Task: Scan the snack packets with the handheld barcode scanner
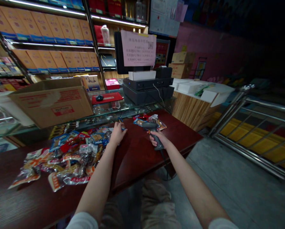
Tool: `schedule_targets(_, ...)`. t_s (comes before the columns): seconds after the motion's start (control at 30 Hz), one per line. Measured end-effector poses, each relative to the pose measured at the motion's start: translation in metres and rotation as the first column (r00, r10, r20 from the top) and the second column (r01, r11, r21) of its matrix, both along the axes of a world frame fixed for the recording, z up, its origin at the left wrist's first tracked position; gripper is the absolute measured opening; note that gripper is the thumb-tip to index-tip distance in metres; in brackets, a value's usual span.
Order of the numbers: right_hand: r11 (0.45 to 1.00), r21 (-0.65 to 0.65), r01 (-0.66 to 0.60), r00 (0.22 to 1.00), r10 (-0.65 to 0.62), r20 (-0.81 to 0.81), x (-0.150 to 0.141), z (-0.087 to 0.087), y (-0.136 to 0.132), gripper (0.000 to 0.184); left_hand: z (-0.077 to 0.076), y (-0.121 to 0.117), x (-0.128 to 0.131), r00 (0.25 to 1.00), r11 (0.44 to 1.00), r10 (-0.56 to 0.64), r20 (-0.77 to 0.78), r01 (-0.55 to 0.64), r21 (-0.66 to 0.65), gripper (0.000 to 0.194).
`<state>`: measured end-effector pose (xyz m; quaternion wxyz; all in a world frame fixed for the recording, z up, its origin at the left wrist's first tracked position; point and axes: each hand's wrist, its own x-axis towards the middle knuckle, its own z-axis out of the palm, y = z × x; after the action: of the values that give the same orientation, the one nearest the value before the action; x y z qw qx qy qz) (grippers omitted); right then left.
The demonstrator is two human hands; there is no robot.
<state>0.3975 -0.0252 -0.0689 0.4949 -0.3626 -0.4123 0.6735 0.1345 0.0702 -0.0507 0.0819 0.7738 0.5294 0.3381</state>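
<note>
My right hand (158, 139) is shut around the grip of a grey handheld barcode scanner (154, 131), and its cable drops past the table edge. Several foil snack packets (150, 122) lie just beyond the scanner. My left hand (117, 133) pinches a small blue-edged snack packet (121, 126), partly hidden by my fingers. To the left of that hand, a heap of vacuum-sealed snack packets (70, 159) spreads across the dark red wooden table (137, 162).
A large cardboard box (53, 103) rests on a glass display counter (109, 111) behind the table. Farther back are a till terminal (147, 86), a computer mouse (99, 98) and a pink printed notice (138, 48). A metal railing (249, 127) runs along the right.
</note>
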Motion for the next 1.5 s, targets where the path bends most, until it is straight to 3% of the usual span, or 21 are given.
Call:
schedule_targets(0.07,0.999,0.003,0.043,0.999,-0.043,0.021,0.007,0.005,0.003,0.039,0.006,-0.009,-0.005,0.972,0.987,0.127,-0.200,-0.143,-0.067,0.026)
schedule_targets(0.13,0.994,0.003,0.107,0.994,-0.107,0.019,0.019,0.008,0.006,0.035,0.013,-0.016,-0.013,0.893,0.947,0.280,-0.353,-0.316,-0.049,0.030)
schedule_targets(0.2,0.986,0.001,0.168,0.986,-0.168,0.005,0.035,0.011,0.009,0.031,0.018,-0.022,-0.020,0.825,0.909,0.389,-0.410,-0.416,0.025,0.031)
schedule_targets(0.27,0.981,-0.006,0.191,0.981,-0.191,-0.008,0.051,0.011,0.011,0.030,0.020,-0.025,-0.022,0.806,0.894,0.441,-0.395,-0.435,0.110,0.029)
schedule_targets(0.37,0.979,-0.033,0.202,0.979,-0.203,-0.029,0.069,0.008,0.011,0.028,0.015,-0.026,-0.014,0.859,0.930,0.361,-0.363,-0.306,0.201,0.030)
schedule_targets(0.47,0.972,-0.067,0.226,0.971,-0.230,-0.066,0.080,0.002,0.010,0.025,0.002,-0.021,-0.005,0.878,0.986,0.165,-0.449,-0.165,0.040,0.037)
schedule_targets(0.57,0.968,-0.086,0.236,0.963,-0.245,-0.113,0.085,-0.005,0.010,0.024,-0.010,-0.012,-0.007,0.835,0.964,0.133,-0.534,-0.233,-0.124,0.040)
schedule_targets(0.7,0.971,-0.103,0.214,0.967,-0.225,-0.119,0.088,-0.012,0.013,0.027,-0.011,-0.004,-0.011,0.747,0.927,0.199,-0.635,-0.353,-0.124,0.047)
schedule_targets(0.8,0.973,-0.101,0.207,0.970,-0.217,-0.108,0.088,-0.016,0.016,0.032,-0.001,0.001,0.012,0.727,0.949,0.217,-0.651,-0.314,-0.034,0.046)
schedule_targets(0.87,0.973,-0.092,0.210,0.970,-0.219,-0.106,0.088,-0.017,0.017,0.032,0.006,0.009,0.040,0.793,0.978,0.179,-0.582,-0.205,0.021,0.048)
schedule_targets(0.97,0.972,-0.090,0.217,0.968,-0.226,-0.109,0.086,-0.017,0.016,0.030,0.009,0.027,0.086,0.927,0.969,0.031,-0.374,-0.119,-0.217,0.054)
schedule_targets(1.03,0.970,-0.091,0.227,0.965,-0.237,-0.116,0.086,-0.016,0.016,0.028,0.005,0.040,0.109,0.957,0.932,0.054,-0.285,-0.151,-0.330,0.059)
schedule_targets(1.1,0.969,-0.090,0.231,0.963,-0.241,-0.120,0.085,-0.015,0.016,0.028,-0.002,0.052,0.122,0.966,0.928,0.130,-0.223,-0.198,-0.315,0.061)
schedule_targets(1.3,0.972,-0.079,0.220,0.967,-0.228,-0.111,0.086,-0.016,0.019,0.028,-0.012,0.074,0.118,0.979,0.878,0.201,-0.045,-0.200,-0.434,0.054)
schedule_targets(1.37,0.974,-0.072,0.213,0.969,-0.220,-0.109,0.086,-0.016,0.019,0.028,-0.010,0.074,0.111,0.967,0.876,0.213,0.142,-0.124,-0.467,0.055)
schedule_targets(1.5,0.980,-0.053,0.190,0.978,-0.194,-0.080,0.086,-0.014,0.015,0.034,-0.010,0.059,0.099,0.850,0.886,0.180,0.494,0.078,-0.456,0.041)
